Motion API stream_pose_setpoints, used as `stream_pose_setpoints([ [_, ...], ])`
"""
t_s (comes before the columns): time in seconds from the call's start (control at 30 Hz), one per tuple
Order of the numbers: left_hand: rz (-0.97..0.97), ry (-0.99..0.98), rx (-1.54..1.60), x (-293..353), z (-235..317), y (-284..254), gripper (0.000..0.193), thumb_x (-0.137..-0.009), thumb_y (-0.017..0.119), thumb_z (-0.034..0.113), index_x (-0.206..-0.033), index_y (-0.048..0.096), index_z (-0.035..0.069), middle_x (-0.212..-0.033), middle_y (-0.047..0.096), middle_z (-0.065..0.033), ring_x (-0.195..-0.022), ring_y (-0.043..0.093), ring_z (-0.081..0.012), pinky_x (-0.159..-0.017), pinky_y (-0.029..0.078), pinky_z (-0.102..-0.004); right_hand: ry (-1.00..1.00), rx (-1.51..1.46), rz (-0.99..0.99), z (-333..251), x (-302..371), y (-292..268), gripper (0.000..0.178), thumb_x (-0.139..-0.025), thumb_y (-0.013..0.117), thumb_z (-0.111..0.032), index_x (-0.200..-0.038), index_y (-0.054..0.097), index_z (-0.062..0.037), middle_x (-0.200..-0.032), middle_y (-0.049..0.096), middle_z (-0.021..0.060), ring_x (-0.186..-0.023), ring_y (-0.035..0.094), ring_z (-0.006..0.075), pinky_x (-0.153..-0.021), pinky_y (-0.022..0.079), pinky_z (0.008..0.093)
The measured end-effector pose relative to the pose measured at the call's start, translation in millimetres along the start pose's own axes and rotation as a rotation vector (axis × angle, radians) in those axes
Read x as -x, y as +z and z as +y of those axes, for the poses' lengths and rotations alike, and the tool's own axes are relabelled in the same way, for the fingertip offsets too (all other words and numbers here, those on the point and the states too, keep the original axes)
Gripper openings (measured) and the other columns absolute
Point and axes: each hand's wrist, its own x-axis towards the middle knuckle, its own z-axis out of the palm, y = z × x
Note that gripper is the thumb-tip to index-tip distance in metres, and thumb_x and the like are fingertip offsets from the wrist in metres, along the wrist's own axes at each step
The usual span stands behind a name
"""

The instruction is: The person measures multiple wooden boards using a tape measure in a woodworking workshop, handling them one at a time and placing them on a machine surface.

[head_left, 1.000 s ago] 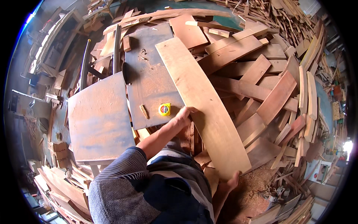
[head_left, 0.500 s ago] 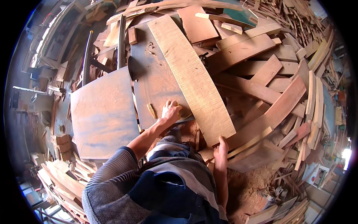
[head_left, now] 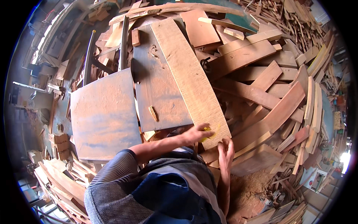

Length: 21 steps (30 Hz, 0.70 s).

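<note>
A long pale plank (head_left: 192, 80) lies slanting across the metal machine table (head_left: 162, 89), its near end jutting past the table's front edge toward me. Over that near end is my left hand (head_left: 195, 134), fingers curled round a small yellow thing (head_left: 210, 133) that looks like a tape measure, blurred by motion. My right hand (head_left: 225, 151) pinches the plank's near right corner, its fingertips at the edge. The two hands are close together but apart. On the table, left of the plank, rests a short wooden stick (head_left: 153, 113).
A second dusty metal plate (head_left: 106, 115) adjoins the table on the left, with two metal rails (head_left: 123, 43) beyond. A small wood block (head_left: 135, 37) sits at the table's far left. Overlapping boards (head_left: 246, 56) crowd the right side. Sawdust (head_left: 250, 186) heaps up at lower right.
My left hand has lifted off the table and moved right, over the plank's near end, with the yellow tape measure. My right hand stays at the end, its fingers shifted slightly along the edge.
</note>
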Motion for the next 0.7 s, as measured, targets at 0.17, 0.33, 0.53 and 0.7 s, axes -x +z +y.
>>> stream_pose_setpoints([
  [0.17,-0.15,0.111,0.022,-37.2,-22.8,64.8,0.042,-0.098,0.066,0.034,-0.123,0.06,0.0,-0.102,0.065,-0.0094,-0.095,0.061,-0.0168,-0.079,0.053,-0.0309,-0.509,0.737,0.166,-59.9,24.8,11.7,0.075,-0.078,0.076,-0.011,-0.144,0.043,0.0,-0.143,0.046,0.0248,-0.13,0.047,0.043,-0.107,0.042,0.0516],
  [0.33,-0.179,0.012,0.023,-29.7,-42.6,86.5,0.025,-0.099,0.059,0.017,-0.118,0.065,0.002,-0.103,0.068,-0.0065,-0.094,0.061,-0.0154,-0.081,0.053,-0.0311,-0.394,0.944,0.132,-39.7,45.3,7.7,0.077,-0.072,0.08,-0.018,-0.14,0.047,-0.0014,-0.131,0.054,0.0188,-0.12,0.054,0.0391,-0.101,0.047,0.0481],
  [0.53,-0.408,-0.065,-0.131,-20.1,-56.1,87.4,0.026,-0.095,0.058,0.004,-0.12,0.065,-0.001,-0.107,0.069,-0.0071,-0.097,0.063,-0.0163,-0.085,0.054,-0.0299,-0.318,1.013,0.098,-12.6,69.6,-11.4,0.077,-0.066,0.087,-0.034,-0.128,0.057,-0.0008,-0.114,0.06,0.0178,-0.107,0.06,0.0377,-0.089,0.05,0.0474],
  [0.7,-0.605,-0.345,0.17,-10.3,-59.0,88.7,0.024,-0.097,0.063,0.01,-0.116,0.065,-0.005,-0.105,0.069,-0.0072,-0.093,0.065,-0.0156,-0.082,0.055,-0.0276,-0.058,0.631,-0.016,-9.2,92.9,-40.6,0.075,-0.07,0.085,-0.033,-0.128,0.056,0.0047,-0.107,0.066,0.0241,-0.102,0.064,0.0394,-0.087,0.052,0.0451],
])
